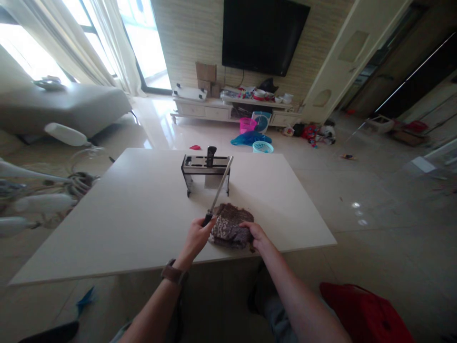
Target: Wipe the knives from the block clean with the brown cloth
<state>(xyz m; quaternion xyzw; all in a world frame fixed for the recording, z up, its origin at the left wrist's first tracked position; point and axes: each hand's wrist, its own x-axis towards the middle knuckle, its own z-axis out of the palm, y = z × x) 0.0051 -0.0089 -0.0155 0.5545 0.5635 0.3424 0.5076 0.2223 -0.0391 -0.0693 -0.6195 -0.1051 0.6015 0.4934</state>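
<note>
My left hand (197,238) is closed round the black handle of a sharpening steel (222,186), a long thin grey rod that slants up and to the right. A crumpled brown patterned cloth (232,226) lies near the table's front edge, just right of that hand. Gripping the cloth's right side is my right hand (257,234), thumb on top and fingers partly hidden. Beyond the cloth stands a knife rack (200,166) with black sides and a slotted top. One knife (211,156) sits in it, black handle upward and broad blade hanging below.
The white table (143,214) stretches out in front of me. A lamp with white shades (66,135) lies at the left. On the floor beyond are a light blue basket (263,146) and a pink basket (247,125). Something red (364,312) is at the lower right.
</note>
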